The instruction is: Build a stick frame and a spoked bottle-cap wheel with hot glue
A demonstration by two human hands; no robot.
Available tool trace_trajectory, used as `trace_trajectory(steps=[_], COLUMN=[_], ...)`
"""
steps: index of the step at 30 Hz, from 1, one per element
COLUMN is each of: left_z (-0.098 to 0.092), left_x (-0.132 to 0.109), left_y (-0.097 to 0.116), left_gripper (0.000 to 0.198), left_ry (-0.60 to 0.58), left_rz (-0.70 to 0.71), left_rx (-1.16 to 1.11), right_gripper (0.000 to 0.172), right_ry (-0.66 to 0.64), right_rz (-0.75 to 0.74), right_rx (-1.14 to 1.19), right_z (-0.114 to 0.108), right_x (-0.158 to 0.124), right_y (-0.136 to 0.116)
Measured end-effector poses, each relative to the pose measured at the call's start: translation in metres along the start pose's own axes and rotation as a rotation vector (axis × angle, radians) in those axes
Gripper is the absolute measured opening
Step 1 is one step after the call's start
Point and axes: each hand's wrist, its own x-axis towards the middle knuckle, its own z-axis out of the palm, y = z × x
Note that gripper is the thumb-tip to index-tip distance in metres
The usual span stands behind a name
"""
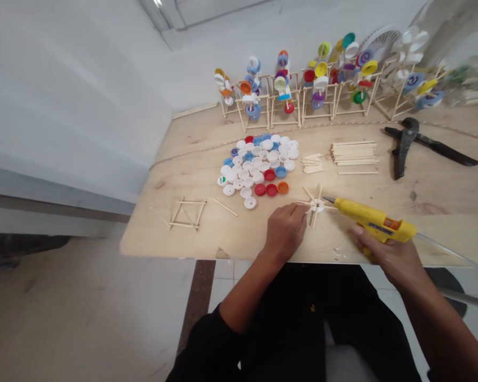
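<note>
Left hand (284, 231) pinched the stick-and-cap wheel (316, 205); right hand (388, 257) gripped the yellow glue gun (376, 222), nozzle just right of it.

Glossy yellow plastic glue gun (372, 220), matt pale wooden sticks (353, 152), smooth plastic caps (258, 164), rough plywood tabletop (223, 228).

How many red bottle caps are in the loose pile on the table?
4: one red cap at the far edge of the pile, one near the middle, two side by side at the near edge beside the orange cap. Others may be hidden underneath.
</note>
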Motion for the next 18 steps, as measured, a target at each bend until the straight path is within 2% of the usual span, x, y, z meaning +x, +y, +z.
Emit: trace_trajectory(steps=[10, 18], left_z=[0.0015, 0.0001], left_x=[-0.0005, 0.0016], left_y=[0.0004, 0.0031], left_gripper=[0.018, 0.018], left_ry=[0.026, -0.035], left_rz=[0.070, 0.079], left_rx=[0.173, 0.263], right_gripper=[0.044, 0.046], right_ry=[-0.019, -0.022], right_rz=[0.033, 0.015], right_rx=[0.000, -0.030], right_z=[0.0006, 0.0005], right_x=[-0.0032, -0.0033], right_y=[-0.0069, -0.0039])
